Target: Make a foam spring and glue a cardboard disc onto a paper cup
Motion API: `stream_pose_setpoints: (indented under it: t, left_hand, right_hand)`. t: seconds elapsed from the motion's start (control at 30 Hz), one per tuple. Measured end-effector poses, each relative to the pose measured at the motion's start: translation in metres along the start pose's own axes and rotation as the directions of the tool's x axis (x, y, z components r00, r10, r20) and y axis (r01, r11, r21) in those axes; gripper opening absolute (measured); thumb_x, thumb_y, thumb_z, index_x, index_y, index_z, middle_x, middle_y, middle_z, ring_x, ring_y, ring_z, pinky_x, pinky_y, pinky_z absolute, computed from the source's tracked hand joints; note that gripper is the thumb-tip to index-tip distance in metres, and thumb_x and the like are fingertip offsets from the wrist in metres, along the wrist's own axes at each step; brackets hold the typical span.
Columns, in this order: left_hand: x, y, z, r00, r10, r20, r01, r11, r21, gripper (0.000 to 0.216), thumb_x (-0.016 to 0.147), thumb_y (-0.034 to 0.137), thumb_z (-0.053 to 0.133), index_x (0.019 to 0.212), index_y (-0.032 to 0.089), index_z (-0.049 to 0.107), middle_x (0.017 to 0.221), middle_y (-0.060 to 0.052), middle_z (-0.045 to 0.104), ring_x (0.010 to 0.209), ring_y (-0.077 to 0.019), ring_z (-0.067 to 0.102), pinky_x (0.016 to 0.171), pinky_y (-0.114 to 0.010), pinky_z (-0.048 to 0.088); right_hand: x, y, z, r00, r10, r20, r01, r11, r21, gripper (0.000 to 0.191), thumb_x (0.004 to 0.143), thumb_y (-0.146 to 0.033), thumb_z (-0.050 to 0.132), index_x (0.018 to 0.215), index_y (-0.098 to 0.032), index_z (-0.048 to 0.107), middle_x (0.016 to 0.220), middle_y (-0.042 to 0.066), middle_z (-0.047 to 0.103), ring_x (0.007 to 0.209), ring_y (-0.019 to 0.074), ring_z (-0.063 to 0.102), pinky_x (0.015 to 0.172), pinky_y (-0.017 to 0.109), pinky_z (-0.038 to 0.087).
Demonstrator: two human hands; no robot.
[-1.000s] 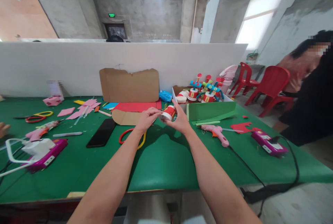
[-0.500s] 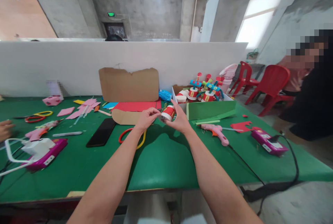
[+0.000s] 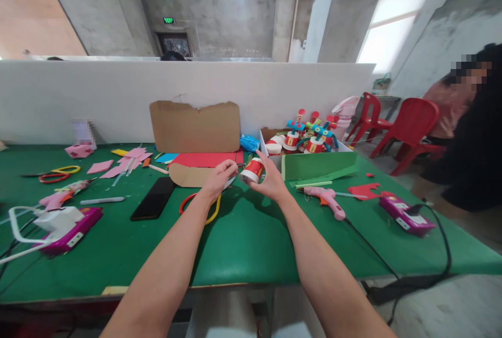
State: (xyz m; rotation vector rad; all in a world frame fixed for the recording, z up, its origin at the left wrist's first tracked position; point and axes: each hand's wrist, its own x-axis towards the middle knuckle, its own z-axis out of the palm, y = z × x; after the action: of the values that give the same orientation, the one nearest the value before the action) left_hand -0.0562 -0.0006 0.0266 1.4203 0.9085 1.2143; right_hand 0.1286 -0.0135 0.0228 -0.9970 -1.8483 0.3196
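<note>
My right hand [image 3: 272, 178] is wrapped round a small red and white paper cup [image 3: 253, 170], which is tilted, its rim toward the lower left. Just left of the cup, my left hand [image 3: 221, 178] has its fingers pinched together; whatever they may hold is hidden. A small gap separates those fingers from the cup. Under my left hand and forearm lie scissors [image 3: 213, 216] with red and yellow handles, partly covered. A brown cardboard piece [image 3: 188, 175] is beside my left hand, on the table.
A box [image 3: 269, 155] of several cup figures stands behind my right hand, beside a green sheet [image 3: 314, 165]. To the right are a pink glue gun [image 3: 325, 198] and a purple power strip [image 3: 406, 215]. A black phone [image 3: 152, 199] lies left on the green table [image 3: 243, 254].
My left hand's fingers have drawn back a little to the left, away from the cup. Another person's hand at the left edge has gone out of view.
</note>
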Motion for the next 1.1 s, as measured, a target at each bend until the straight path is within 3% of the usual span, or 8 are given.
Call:
stream_pose_setpoints:
  t: [0.13, 0.27, 0.53, 0.8, 1.1]
  left_hand:
    - [0.0013, -0.0003, -0.0075, 1.000, 0.014, -0.008, -0.015, 0.991, -0.135, 0.033, 0.081, 0.048, 0.059, 0.072, 0.020, 0.043, 0.064, 0.004, 0.045, 0.056, -0.0083, 0.045, 0.051, -0.018, 0.039]
    - [0.0006, -0.0017, -0.0070, 0.998, 0.044, 0.034, -0.038, 0.988, -0.151, 0.035, 0.084, 0.048, 0.056, 0.070, 0.020, 0.040, 0.057, 0.006, 0.041, 0.053, -0.0087, 0.045, 0.053, -0.019, 0.041]
    - [-0.0012, 0.0033, -0.0028, 0.988, 0.141, 0.065, -0.139, 0.990, -0.023, 0.043, 0.088, 0.049, 0.049, 0.058, 0.020, 0.037, 0.046, 0.007, 0.036, 0.047, -0.0083, 0.040, 0.061, -0.023, 0.044]
    - [-0.0026, 0.0051, -0.0006, 0.989, 0.121, 0.081, -0.113, 0.989, -0.096, 0.046, 0.090, 0.051, 0.044, 0.057, 0.021, 0.034, 0.046, 0.007, 0.032, 0.049, -0.0098, 0.041, 0.066, -0.027, 0.046]
    - [-0.0018, 0.0047, -0.0018, 0.983, 0.164, 0.077, -0.159, 0.985, -0.073, 0.043, 0.084, 0.048, 0.055, 0.055, 0.019, 0.041, 0.053, 0.004, 0.041, 0.055, -0.0100, 0.042, 0.066, -0.026, 0.044]
  right_hand:
    - [0.0019, 0.0064, 0.0010, 0.991, 0.102, -0.085, -0.092, 0.989, 0.118, 0.091, 0.062, -0.028, 0.071, 0.144, -0.023, 0.032, 0.139, 0.012, 0.047, 0.123, 0.0286, 0.049, 0.104, 0.045, 0.040]
    - [0.0035, 0.0109, 0.0016, 0.974, 0.189, -0.123, -0.156, 0.960, 0.234, 0.093, 0.062, -0.028, 0.070, 0.145, -0.023, 0.029, 0.141, 0.011, 0.044, 0.120, 0.0267, 0.052, 0.101, 0.044, 0.045]
    - [0.0028, 0.0082, 0.0019, 0.973, 0.204, -0.110, -0.173, 0.955, 0.239, 0.091, 0.062, -0.030, 0.071, 0.144, -0.025, 0.031, 0.141, 0.010, 0.044, 0.120, 0.0271, 0.052, 0.099, 0.045, 0.047]
    - [0.0030, 0.0066, 0.0024, 0.971, 0.217, -0.104, -0.186, 0.950, 0.250, 0.092, 0.062, -0.031, 0.072, 0.145, -0.026, 0.030, 0.136, 0.010, 0.049, 0.117, 0.0265, 0.054, 0.099, 0.045, 0.047]
    - [0.0032, 0.0067, 0.0021, 0.968, 0.231, -0.095, -0.201, 0.946, 0.253, 0.093, 0.062, -0.031, 0.072, 0.144, -0.025, 0.030, 0.140, 0.011, 0.045, 0.118, 0.0260, 0.052, 0.099, 0.044, 0.046]
